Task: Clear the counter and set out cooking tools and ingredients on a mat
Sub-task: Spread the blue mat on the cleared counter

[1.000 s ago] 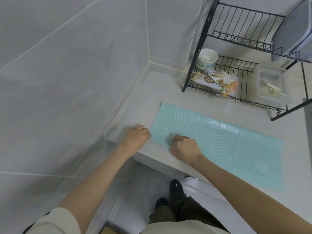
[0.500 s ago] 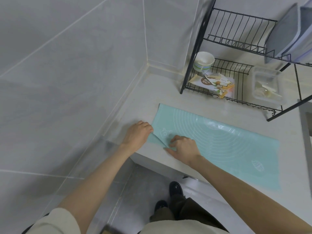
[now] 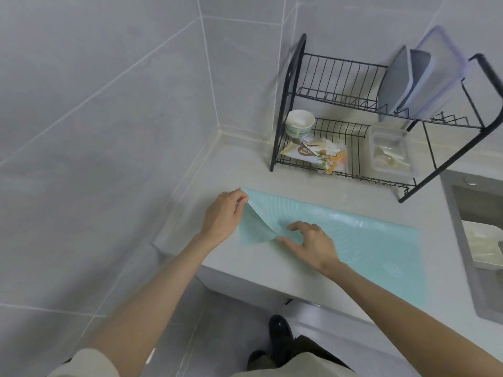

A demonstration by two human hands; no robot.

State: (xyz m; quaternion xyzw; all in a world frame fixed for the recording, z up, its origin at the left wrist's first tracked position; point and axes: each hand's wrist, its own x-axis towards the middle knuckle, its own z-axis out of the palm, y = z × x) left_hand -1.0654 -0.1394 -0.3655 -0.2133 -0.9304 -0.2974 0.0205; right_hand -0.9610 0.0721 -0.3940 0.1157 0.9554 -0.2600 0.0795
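Writing on the packet [image 3: 315,155] and mat [image 3: 353,240] is illegible.

There was one pale turquoise silicone mat [image 3: 353,240] and two bare hands, one left hand [image 3: 221,219] and one right hand [image 3: 313,246]. One black wire dish rack [image 3: 288,104] had two tiers. Its lower tier held one white paper bowl with striped sides [image 3: 299,123], one clear plastic box [image 3: 389,148] and at least one printed snack packet [image 3: 313,153]; whether more lay beneath could not be told. Its upper tier held three translucent plastic pieces on edge [image 3: 392,85]. There were two black shoes [image 3: 280,333] and one steel sink [image 3: 473,202].
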